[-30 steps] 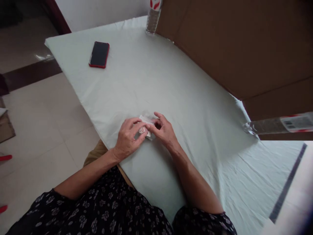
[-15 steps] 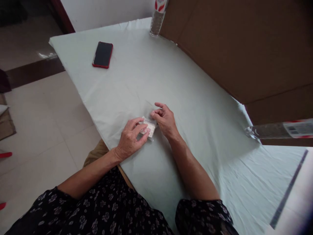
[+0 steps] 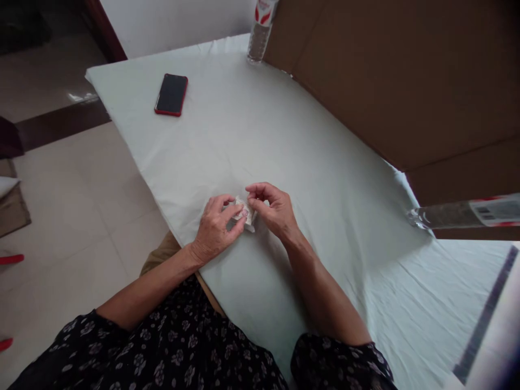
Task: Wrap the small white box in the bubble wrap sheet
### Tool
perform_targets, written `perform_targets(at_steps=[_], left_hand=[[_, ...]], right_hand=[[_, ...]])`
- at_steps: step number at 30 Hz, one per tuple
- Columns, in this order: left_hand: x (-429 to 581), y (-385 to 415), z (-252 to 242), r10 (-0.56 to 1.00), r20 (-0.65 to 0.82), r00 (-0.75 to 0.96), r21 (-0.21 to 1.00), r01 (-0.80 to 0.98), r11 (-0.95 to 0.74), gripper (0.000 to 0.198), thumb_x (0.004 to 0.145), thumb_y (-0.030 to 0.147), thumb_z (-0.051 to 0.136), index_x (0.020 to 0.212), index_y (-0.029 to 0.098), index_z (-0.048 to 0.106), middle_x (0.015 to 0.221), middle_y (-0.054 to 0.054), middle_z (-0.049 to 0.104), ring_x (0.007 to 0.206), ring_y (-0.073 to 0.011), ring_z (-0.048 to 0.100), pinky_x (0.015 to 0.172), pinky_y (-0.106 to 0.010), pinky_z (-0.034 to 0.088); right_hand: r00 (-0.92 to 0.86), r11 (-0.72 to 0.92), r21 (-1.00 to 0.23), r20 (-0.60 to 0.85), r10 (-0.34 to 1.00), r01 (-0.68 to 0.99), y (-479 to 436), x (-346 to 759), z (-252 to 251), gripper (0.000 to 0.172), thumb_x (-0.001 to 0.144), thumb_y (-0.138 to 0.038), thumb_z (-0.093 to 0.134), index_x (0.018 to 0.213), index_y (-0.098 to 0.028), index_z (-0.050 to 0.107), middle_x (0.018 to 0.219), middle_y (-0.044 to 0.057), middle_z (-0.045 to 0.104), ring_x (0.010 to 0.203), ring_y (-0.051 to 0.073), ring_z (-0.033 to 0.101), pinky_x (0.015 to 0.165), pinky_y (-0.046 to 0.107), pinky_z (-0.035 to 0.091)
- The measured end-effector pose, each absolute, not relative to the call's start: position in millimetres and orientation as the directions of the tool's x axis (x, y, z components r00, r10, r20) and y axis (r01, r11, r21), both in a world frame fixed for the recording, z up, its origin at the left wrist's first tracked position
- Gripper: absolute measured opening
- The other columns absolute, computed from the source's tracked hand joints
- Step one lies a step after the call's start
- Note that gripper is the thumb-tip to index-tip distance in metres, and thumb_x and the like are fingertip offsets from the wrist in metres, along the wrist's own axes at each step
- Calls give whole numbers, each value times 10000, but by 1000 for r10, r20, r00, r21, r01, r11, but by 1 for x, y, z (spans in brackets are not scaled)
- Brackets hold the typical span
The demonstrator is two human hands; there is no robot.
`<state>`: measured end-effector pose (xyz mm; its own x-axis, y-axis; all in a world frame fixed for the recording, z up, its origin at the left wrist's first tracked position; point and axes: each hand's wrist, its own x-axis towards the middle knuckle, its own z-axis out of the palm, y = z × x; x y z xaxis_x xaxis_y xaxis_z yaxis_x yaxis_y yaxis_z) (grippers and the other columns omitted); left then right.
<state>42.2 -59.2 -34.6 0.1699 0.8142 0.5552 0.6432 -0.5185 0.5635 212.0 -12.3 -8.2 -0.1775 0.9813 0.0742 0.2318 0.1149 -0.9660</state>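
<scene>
A small clear plastic packet with a pale, patterned flat piece inside lies on the pale green cloth, partly covered by fingers. My left hand holds it from the left side, thumb and fingers closed on its edge and face. Over its upper right side, my right hand is closed in a pinch, with thumb and index finger together at the plastic. How much of the plastic lies between those fingertips is hard to see.
Toward the far left corner of the cloth-covered table lies a phone in a red case. A brown cardboard panel stands at the right, with a clear bottle at its far end and another bottle at its near end.
My right hand has moved left and slightly toward me, over the packet, its fingertips now covering more of it. My left hand stays nearly in place.
</scene>
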Motion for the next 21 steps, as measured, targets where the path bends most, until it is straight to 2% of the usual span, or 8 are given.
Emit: perform_targets(at_steps=[3, 7, 10, 12, 14, 16, 21], left_hand=[[42, -59, -37, 825, 540, 168, 578, 638, -508, 144, 920, 222, 633, 1049, 185, 685, 1099, -110, 621, 1018, -241, 587, 899, -397, 536], [40, -59, -37, 844, 509, 170, 610, 620, -493, 176, 928, 251, 630, 1086, 182, 664, 1109, -112, 618, 1049, -250, 588, 944, -415, 522], [38, -59, -38, 859, 489, 154, 644, 600, -475, 205, 937, 294, 636, 1104, 176, 634, 1125, -117, 618, 1082, -258, 588, 975, -426, 510], [36, -60, -38, 867, 474, 154, 661, 589, -466, 224, 946, 324, 633, 1114, 177, 619, 1153, -122, 610, 1107, -260, 588, 991, -429, 507], [34, -61, -39, 875, 455, 165, 673, 579, -459, 263, 947, 358, 634, 1133, 174, 612, 1196, -134, 592, 1145, -270, 580, 1009, -443, 504], [30, -64, -39, 885, 435, 169, 686, 574, -447, 318, 938, 385, 641, 1173, 174, 604, 1241, -143, 569, 1185, -282, 569, 1025, -459, 501], [19, -74, -37, 898, 419, 132, 696, 588, -412, 358, 933, 350, 635, 1250, 194, 580, 1286, -136, 548, 1224, -276, 561, 1046, -466, 504]], right_hand=[[-263, 259, -893, 168, 950, 368, -19, 217, -7, 210, 815, -170, 600, 983, -230, 712, 824, -7, 725, 783, 159, 659, 792, 331, 491], [-387, 510, -664, 341, 857, 546, -30, 223, -5, 240, 887, -135, 566, 1056, -240, 699, 954, 23, 785, 915, 192, 715, 891, 375, 468], [-481, 641, -469, 425, 767, 608, -43, 225, -2, 258, 923, -118, 545, 1107, -243, 675, 1003, 42, 796, 1036, 227, 718, 908, 405, 450], [-479, 676, -414, 487, 730, 609, -53, 229, 0, 272, 922, -100, 547, 1130, -240, 654, 981, 43, 795, 1082, 242, 711, 908, 421, 450], [-385, 648, -451, 545, 745, 614, -64, 235, 1, 278, 914, -101, 564, 1139, -247, 641, 928, 33, 786, 1062, 246, 713, 906, 432, 471], [-242, 572, -540, 561, 792, 617, -73, 242, -2, 264, 913, -130, 587, 1135, -263, 642, 896, 27, 770, 1003, 243, 715, 897, 440, 503], [19, 335, -753, 418, 908, 567, -89, 256, -28, 187, 918, -241, 601, 1093, -267, 663, 949, 41, 743, 933, 228, 698, 859, 430, 559]])
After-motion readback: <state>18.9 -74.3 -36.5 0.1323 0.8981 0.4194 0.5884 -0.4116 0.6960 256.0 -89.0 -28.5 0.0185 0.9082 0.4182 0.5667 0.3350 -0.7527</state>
